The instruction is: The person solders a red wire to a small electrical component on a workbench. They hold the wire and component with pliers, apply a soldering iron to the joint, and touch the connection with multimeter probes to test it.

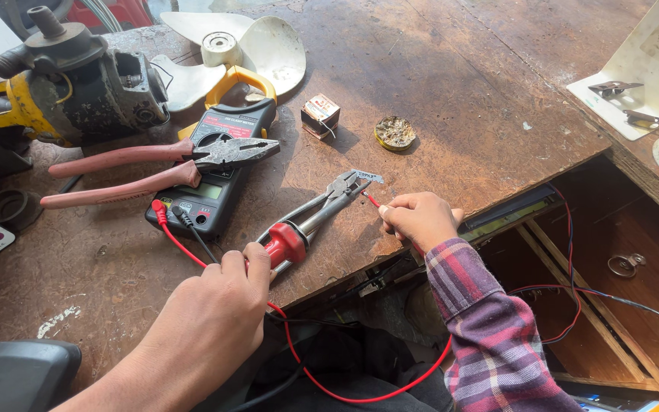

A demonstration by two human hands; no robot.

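My left hand (219, 301) grips the red-handled end of a wire stripper (310, 217) that lies on the worn brown workbench (436, 99). My right hand (419, 220), in a plaid sleeve, pinches a thin red wire (372, 201) and holds its tip at the stripper's metal jaws. A dark clamp meter (219, 172) lies just left of the stripper, with red and black leads plugged in; its red lead (322, 381) loops down toward my lap.
Pink-handled pliers (154, 164) rest across the meter. A yellow and black power tool (62, 84) sits at the back left, a white fan blade (261, 46) behind it. A small transformer (319, 114) and a round tin (395, 132) stand mid-bench. An open wooden compartment (619, 305) is right.
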